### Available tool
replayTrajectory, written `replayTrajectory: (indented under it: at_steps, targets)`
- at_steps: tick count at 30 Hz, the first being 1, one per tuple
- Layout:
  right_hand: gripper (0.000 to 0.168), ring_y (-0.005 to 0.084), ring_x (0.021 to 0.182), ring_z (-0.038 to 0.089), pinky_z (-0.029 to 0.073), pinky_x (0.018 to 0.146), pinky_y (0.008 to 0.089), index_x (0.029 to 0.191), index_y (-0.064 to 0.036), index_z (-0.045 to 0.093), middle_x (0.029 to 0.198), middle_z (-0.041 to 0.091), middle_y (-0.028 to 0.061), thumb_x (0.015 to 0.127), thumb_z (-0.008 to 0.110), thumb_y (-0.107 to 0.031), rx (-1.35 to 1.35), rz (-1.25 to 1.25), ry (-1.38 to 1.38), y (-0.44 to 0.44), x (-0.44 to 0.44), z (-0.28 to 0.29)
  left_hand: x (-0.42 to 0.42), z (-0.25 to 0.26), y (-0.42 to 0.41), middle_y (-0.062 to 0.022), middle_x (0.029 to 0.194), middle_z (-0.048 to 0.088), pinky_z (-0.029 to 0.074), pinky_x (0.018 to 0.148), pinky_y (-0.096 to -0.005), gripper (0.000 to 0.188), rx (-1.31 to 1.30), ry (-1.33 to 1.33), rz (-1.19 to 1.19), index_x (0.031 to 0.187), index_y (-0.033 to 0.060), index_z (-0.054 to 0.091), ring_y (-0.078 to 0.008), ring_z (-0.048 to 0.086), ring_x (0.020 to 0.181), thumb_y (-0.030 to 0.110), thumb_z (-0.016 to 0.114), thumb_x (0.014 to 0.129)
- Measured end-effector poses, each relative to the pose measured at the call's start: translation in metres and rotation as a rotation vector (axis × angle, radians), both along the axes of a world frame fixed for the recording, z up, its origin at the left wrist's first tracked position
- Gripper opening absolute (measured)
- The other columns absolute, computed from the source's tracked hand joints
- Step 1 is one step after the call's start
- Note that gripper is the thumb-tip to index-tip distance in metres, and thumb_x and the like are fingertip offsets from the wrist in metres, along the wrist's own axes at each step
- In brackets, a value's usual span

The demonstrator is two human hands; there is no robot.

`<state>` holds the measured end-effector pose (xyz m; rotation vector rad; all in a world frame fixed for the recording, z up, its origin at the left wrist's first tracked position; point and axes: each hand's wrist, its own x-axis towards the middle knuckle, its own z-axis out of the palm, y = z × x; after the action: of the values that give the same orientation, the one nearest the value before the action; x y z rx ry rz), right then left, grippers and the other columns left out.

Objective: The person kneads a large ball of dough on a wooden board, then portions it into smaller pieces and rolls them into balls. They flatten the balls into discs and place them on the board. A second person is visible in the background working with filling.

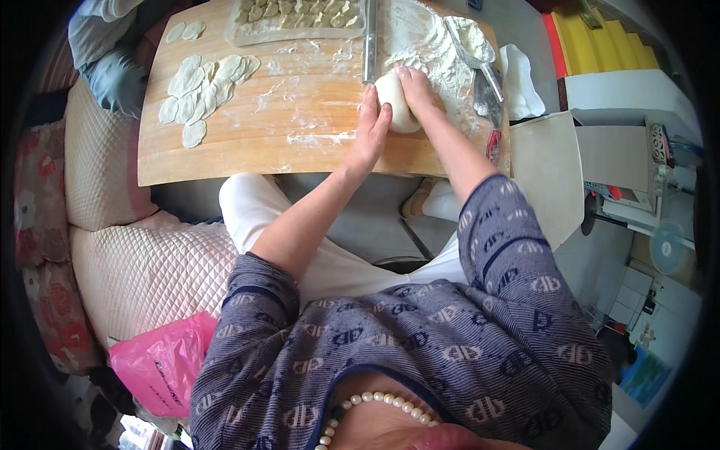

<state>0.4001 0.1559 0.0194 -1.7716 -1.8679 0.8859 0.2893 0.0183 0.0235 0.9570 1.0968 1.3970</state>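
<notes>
A smooth lump of pale dough (397, 107) lies on the floured wooden board (315, 152), with both hands around it. My left hand (372, 125) presses its left side, thumb and fingers along the dough. From the upper right, my right hand (415, 90) grips the other side. Loose flour (422, 34) spreads behind the dough, and a metal scoop (472, 50) with flour in it rests there. A metal rod or bar (369, 45) lies just beyond my left fingertips. Several flat dough wrappers (194, 93) overlap at the board's left.
A plastic tray (292, 35) of folded dumplings stands at the board's far edge. A knife or scraper with a red-and-black handle (494, 143) lies at the right, near a crumpled white cloth or bag (520, 84). Another person's sleeve (115, 79) shows at upper left.
</notes>
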Motion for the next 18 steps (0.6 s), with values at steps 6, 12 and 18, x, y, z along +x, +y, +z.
replayTrajectory:
  at_steps: [6,12,18]
  targets:
    - [0.029,0.0397,0.093,0.058,0.045,0.085,0.0471,0.095,0.0,0.064,0.1,0.062,0.0218,0.095,0.046,-0.023,0.504,-0.052,0.099,-0.079,0.0,-0.001,0.014,-0.003,-0.018,-0.0186,0.159,0.014,0.008,0.119,-0.0376,0.067,0.153,0.48,0.01,0.15,-0.0053,0.018,-0.029,0.009,0.148,0.036,0.04,0.102]
    - [0.035,0.041,0.09,0.061,0.048,0.082,0.048,0.091,-0.002,0.065,0.096,0.066,0.0219,0.097,0.043,-0.028,0.435,0.073,-0.19,-0.03,0.0,0.0,0.0,0.001,-0.009,-0.0213,0.157,0.018,0.013,0.119,-0.0382,0.066,0.015,0.001,0.005,0.15,-0.0042,0.017,-0.0306,0.017,0.146,0.031,0.044,0.102]
    - [0.042,0.0434,0.085,0.063,0.05,0.077,0.05,0.092,-0.004,0.067,0.09,0.066,0.0256,0.096,0.044,-0.039,0.311,0.054,-0.347,0.022,0.004,-0.009,-0.006,0.015,-0.005,-0.0197,0.159,0.013,0.012,0.119,-0.0354,0.068,-0.057,-0.136,-0.041,0.151,-0.0049,0.012,-0.027,0.013,0.148,0.031,0.043,0.103]
